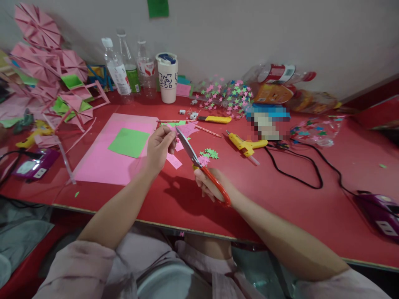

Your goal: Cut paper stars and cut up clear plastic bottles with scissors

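My right hand point(212, 182) is wrapped round the handles of a pair of scissors point(217, 184) with red grips, its blades pointing up and to the left. Just left of the blade tips, my left hand point(159, 147) is pinched; what its fingers hold, if anything, is too small to make out. Below and beyond the hands lie a pink paper strip point(174, 161), pink paper scraps point(189, 128) and small cut stars, some green point(211, 153) and some pink point(204, 160). A green paper square point(129, 142) rests on a large pink sheet point(99, 166) to the left.
On the red table point(299, 207) are a yellow glue gun point(246, 144), a yellow cutter knife point(218, 119) and striped straws point(209, 131). Bottles point(116, 72), a white cup point(168, 81) and bags of stars point(238, 97) stand along the wall. Pink folded-paper models point(46, 62) crowd the left.
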A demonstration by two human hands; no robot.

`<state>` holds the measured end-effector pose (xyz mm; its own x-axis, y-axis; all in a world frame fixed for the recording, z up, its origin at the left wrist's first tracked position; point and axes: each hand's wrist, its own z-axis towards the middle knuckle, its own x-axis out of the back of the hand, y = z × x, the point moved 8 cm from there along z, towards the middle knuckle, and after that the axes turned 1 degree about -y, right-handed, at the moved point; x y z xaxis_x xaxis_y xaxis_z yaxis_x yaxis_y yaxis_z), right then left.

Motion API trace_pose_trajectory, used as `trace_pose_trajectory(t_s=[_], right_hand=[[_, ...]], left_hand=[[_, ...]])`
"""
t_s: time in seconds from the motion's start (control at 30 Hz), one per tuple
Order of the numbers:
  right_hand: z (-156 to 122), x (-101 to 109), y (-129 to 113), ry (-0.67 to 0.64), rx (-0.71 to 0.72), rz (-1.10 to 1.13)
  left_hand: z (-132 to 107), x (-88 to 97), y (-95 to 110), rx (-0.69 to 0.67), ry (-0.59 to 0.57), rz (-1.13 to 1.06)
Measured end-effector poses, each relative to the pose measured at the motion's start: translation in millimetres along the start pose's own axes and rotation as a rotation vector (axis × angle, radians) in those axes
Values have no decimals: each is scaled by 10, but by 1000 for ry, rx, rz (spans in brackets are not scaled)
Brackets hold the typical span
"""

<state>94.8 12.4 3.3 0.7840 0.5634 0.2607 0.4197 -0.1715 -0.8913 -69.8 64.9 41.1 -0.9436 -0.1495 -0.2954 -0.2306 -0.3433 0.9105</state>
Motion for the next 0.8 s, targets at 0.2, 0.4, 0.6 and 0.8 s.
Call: trace_pose_trajectory(t_s=[0.2, 0.4, 0.6, 0.8], right_hand=[[9, 20, 28, 1, -29, -20], [20, 28, 14, 27, -8, 4], [32, 25, 38, 40, -2, 11], [68, 31, 66, -6, 13, -42]], left_hand=[[35, 103, 13, 5, 60, -44], [25, -2, -87, 81, -77, -41], [24, 28, -78, 67, -24, -115], [44, 94, 8, 38, 52, -87]])
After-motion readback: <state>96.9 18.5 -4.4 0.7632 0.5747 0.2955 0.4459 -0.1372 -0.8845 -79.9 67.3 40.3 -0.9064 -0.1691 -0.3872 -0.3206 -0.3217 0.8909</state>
